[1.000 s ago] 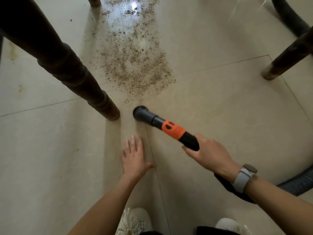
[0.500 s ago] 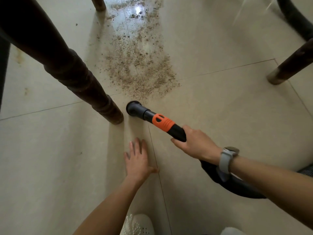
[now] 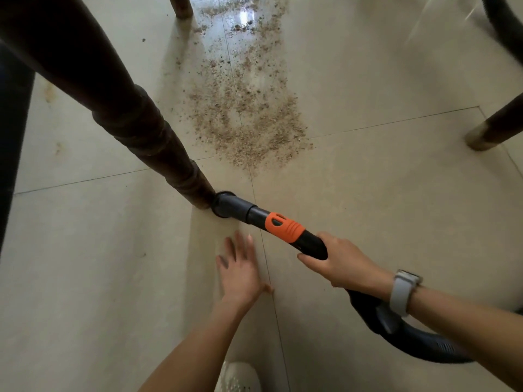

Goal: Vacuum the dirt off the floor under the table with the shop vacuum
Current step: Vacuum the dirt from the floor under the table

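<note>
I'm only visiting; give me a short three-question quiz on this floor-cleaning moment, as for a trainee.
1. True or false: the black vacuum nozzle with the orange grip is sucking inside the brown dirt patch.
2. Which hand holds the nozzle?
3. The left hand rests on: A) the beige tiled floor B) the dark wooden table leg C) the hose.

Key: 1 false, its mouth is beside the leg's foot; 2 the right hand; 3 A.

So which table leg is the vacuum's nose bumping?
The big dark turned leg on the left; the vacuum nozzle sits right against its foot. The other two legs stand apart from it.
</note>
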A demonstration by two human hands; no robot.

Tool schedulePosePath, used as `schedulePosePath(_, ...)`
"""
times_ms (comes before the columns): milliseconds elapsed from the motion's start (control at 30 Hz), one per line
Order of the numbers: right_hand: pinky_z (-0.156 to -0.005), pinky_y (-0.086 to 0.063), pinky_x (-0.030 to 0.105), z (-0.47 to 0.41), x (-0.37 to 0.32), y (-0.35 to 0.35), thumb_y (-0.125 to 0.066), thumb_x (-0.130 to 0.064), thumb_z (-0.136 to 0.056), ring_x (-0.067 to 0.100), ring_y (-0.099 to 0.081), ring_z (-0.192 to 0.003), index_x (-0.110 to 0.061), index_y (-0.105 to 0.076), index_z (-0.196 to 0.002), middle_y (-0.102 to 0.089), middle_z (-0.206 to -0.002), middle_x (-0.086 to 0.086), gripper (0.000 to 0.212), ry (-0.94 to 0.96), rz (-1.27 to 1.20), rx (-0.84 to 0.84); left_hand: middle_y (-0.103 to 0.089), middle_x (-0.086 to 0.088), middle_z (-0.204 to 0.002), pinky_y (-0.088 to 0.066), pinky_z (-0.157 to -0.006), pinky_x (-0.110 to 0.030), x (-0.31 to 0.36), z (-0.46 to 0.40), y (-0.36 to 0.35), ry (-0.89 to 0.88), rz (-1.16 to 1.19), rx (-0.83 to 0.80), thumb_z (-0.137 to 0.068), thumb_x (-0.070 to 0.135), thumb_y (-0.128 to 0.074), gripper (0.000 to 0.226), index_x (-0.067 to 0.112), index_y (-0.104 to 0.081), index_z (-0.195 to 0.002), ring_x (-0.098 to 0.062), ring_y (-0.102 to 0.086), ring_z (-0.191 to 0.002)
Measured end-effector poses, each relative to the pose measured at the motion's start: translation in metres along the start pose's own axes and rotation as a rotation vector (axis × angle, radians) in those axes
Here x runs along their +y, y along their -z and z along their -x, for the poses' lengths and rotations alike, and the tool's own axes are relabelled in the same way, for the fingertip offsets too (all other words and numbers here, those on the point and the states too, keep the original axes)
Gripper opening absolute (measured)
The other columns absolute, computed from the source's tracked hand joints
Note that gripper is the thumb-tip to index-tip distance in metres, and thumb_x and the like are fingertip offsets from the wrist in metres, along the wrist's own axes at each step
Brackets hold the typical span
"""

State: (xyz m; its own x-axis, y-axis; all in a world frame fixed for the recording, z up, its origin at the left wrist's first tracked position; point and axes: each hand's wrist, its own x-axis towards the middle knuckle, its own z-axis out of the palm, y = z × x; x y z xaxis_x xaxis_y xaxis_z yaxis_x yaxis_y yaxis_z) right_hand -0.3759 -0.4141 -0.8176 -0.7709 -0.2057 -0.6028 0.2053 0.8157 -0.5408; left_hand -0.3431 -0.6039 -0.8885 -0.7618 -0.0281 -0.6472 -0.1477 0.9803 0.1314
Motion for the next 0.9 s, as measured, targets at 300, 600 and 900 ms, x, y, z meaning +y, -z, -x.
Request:
schedulePosePath(300,-0.066,-0.046,0.033,-0.001,-0.012,-0.008,-0.052,-0.052,-0.087,0.027,-0.061,-0.082,-0.021,-0.044,-0.098,-0.056,-0.084,0.001,0.034,-0.019,0.088,0.146,0.024,-0.011,-0.155,0.000,-0.115,-0.054,-0.003,-0.003,-0.003,0.003,0.010,0.025,-0.073,0.048,-0.073,0.121,0.017,0.015,-0.149,-0.034,0.022,-0.142)
schedulePosePath(600,-0.061,-0.042,0.029,0.027,0.014,0.002,-0.054,-0.051,-0.087,0.021,-0.056,-0.068,-0.024,-0.043,-0.092,-0.057,-0.080,-0.001,0.030,-0.104,0.064,0.081,0.026,-0.011,-0.155,-0.003,-0.116,-0.054,0.000,-0.004,-0.003,0.026,-0.007,0.010,-0.073,0.046,-0.075,0.122,0.014,0.014,-0.149,-0.035,0.021,-0.142)
schedulePosePath(900,-0.067,-0.047,0.033,-0.005,-0.014,0.018,-0.052,-0.052,-0.087,0.032,-0.064,-0.082,-0.016,-0.048,-0.106,-0.064,-0.092,0.009,0.041,-0.074,0.101,0.167,0.026,-0.013,-0.154,-0.003,-0.115,-0.054,0.002,-0.005,-0.002,0.019,-0.012,-0.013,-0.073,0.046,-0.075,0.121,0.013,0.013,-0.150,-0.036,0.021,-0.142)
